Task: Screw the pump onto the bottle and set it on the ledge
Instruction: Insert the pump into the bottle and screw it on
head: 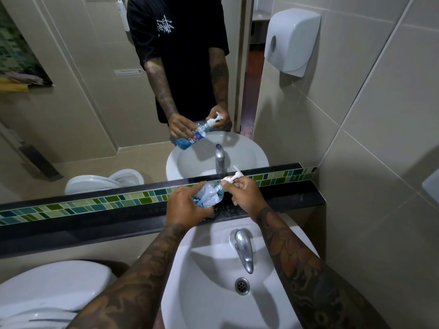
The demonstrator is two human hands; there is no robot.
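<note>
Over the sink [213, 293], above the ledge [297, 198]: left hand [187, 205] clamped round tilted bottle [209, 193] to steady it; right hand [244, 193] pinching pump [231, 178] collar at neck, likely for threading.

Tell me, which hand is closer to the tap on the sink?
Right. The right hand, gripping the pump, sits almost straight behind the tap; the left hand, holding the bottle, is farther off to the left.
</note>
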